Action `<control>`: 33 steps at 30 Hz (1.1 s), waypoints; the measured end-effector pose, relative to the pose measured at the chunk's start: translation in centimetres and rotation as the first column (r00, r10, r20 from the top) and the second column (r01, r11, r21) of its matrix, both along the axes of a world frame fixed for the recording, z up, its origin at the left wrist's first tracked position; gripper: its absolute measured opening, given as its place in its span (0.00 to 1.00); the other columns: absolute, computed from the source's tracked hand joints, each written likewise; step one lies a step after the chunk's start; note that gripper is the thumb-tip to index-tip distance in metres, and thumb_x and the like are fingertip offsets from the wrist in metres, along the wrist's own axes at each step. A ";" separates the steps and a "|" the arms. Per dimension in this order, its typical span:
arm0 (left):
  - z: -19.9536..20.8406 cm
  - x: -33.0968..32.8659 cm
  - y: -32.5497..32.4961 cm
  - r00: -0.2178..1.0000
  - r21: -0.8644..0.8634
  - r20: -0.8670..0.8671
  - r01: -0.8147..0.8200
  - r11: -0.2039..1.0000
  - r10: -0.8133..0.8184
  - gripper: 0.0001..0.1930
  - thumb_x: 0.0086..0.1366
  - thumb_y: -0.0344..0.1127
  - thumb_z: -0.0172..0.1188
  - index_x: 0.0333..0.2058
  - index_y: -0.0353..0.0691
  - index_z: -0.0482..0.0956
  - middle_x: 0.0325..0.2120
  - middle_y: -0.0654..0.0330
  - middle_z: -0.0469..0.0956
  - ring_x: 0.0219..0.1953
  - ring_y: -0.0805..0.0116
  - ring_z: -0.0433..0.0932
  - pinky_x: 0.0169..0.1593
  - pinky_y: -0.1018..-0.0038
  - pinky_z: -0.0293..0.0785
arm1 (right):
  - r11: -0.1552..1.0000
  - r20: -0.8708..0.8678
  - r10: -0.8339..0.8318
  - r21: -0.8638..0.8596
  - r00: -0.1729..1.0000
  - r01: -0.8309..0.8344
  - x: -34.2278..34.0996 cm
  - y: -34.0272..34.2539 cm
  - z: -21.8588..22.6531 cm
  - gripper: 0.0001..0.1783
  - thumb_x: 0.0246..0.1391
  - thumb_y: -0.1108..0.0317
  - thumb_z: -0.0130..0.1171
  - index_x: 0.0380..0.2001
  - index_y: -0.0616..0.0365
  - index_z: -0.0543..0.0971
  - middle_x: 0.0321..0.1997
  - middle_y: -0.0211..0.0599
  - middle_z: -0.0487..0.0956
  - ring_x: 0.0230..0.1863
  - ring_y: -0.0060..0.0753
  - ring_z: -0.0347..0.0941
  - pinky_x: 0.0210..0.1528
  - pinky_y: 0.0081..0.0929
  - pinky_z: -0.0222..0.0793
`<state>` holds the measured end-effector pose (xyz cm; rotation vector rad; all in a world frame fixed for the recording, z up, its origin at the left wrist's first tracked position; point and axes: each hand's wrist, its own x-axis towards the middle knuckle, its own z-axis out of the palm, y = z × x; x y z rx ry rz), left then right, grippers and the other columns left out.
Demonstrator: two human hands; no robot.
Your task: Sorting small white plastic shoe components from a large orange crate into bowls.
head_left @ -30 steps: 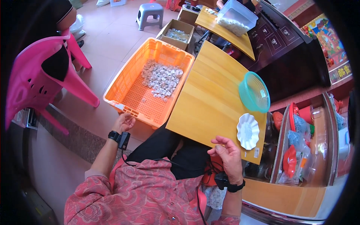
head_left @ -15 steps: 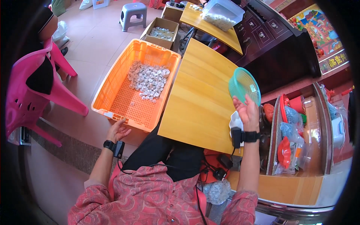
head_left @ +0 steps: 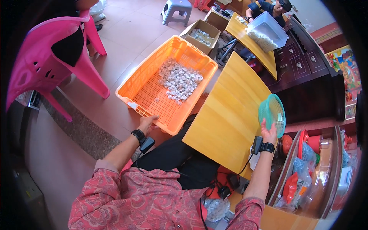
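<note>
My left hand is closed on the near rim of an orange plastic crate with slotted walls. Inside the crate lies a heap of small, clear, round plastic pieces, too small to name exactly. At the right edge of the yellow wooden table stands a round green plastic basket with mesh sides. My right hand is at its near side, thumb and fingers around the rim. Partly hidden behind my right wrist is a white dish.
A pink chair stands at the left, a grey-blue stool at the back. Beyond the crate is a cardboard box with similar pieces. A person sits by a second table with a clear tub. Shelves with bags flank the right.
The view has swung left, so everything sits further right. My right hand has reached the green basket and closed on its rim. My left hand has tightened on the crate's rim.
</note>
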<state>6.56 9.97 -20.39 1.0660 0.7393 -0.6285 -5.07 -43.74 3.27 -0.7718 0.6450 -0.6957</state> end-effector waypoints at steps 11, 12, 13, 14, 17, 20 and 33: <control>-0.5 2.6 8.0 0.982 0.104 0.144 -0.136 0.985 0.120 0.13 0.55 0.26 0.64 0.39 0.25 0.78 0.32 0.52 0.82 0.30 0.62 0.84 0.30 0.67 0.86 | 0.986 -0.224 -0.158 -0.083 0.962 0.143 1.1 -0.7 1.0 0.22 0.51 0.80 0.51 0.52 0.64 0.68 0.51 0.47 0.74 0.45 0.48 0.77 0.41 0.39 0.82; -0.8 2.9 9.2 0.980 0.140 0.163 -0.138 0.981 0.114 0.13 0.55 0.25 0.64 0.39 0.25 0.78 0.31 0.51 0.82 0.30 0.62 0.84 0.30 0.67 0.86 | 0.986 -0.243 -0.162 -0.090 0.956 0.144 2.0 0.6 1.6 0.21 0.51 0.79 0.52 0.50 0.65 0.69 0.49 0.46 0.75 0.42 0.47 0.79 0.39 0.36 0.81; -1.1 3.2 10.1 0.978 0.176 0.183 -0.138 0.975 0.105 0.13 0.55 0.25 0.65 0.39 0.26 0.78 0.31 0.51 0.83 0.29 0.62 0.84 0.30 0.68 0.86 | 0.987 -0.244 -0.157 -0.083 0.957 0.141 2.8 1.9 2.1 0.21 0.51 0.79 0.52 0.50 0.65 0.69 0.49 0.46 0.75 0.42 0.47 0.79 0.39 0.36 0.81; -0.4 3.5 9.8 0.978 0.173 0.183 -0.128 0.977 0.096 0.13 0.55 0.25 0.65 0.39 0.26 0.78 0.31 0.51 0.83 0.29 0.62 0.84 0.30 0.68 0.86 | 0.985 -0.212 -0.060 -0.173 0.975 0.023 3.1 3.1 3.1 0.20 0.51 0.79 0.53 0.49 0.65 0.70 0.47 0.45 0.77 0.41 0.45 0.79 0.38 0.34 0.80; 1.5 3.1 11.0 0.994 0.223 0.098 -0.075 0.972 0.054 0.12 0.55 0.24 0.65 0.39 0.29 0.79 0.30 0.52 0.83 0.27 0.62 0.84 0.27 0.70 0.84 | 0.940 -0.181 0.145 -0.281 0.973 -0.192 5.4 10.3 6.1 0.17 0.53 0.77 0.56 0.47 0.65 0.72 0.44 0.43 0.79 0.40 0.41 0.80 0.38 0.31 0.79; 0.6 2.7 10.8 0.987 0.261 0.161 -0.021 0.965 -0.022 0.12 0.55 0.25 0.65 0.39 0.29 0.79 0.30 0.53 0.83 0.26 0.62 0.84 0.25 0.71 0.83 | 0.887 -0.172 0.305 -0.308 0.937 -0.345 6.0 16.4 8.1 0.15 0.54 0.76 0.57 0.46 0.65 0.74 0.43 0.42 0.80 0.41 0.39 0.80 0.38 0.29 0.78; 6.7 -0.2 15.8 0.870 0.415 0.492 -0.213 0.885 -0.021 0.24 0.65 0.45 0.63 0.53 0.35 0.75 0.43 0.55 0.79 0.42 0.64 0.80 0.41 0.66 0.80 | 0.420 -0.393 0.815 -0.108 0.427 -0.901 8.8 36.8 5.6 0.14 0.57 0.76 0.52 0.46 0.70 0.74 0.40 0.42 0.82 0.37 0.35 0.82 0.34 0.32 0.83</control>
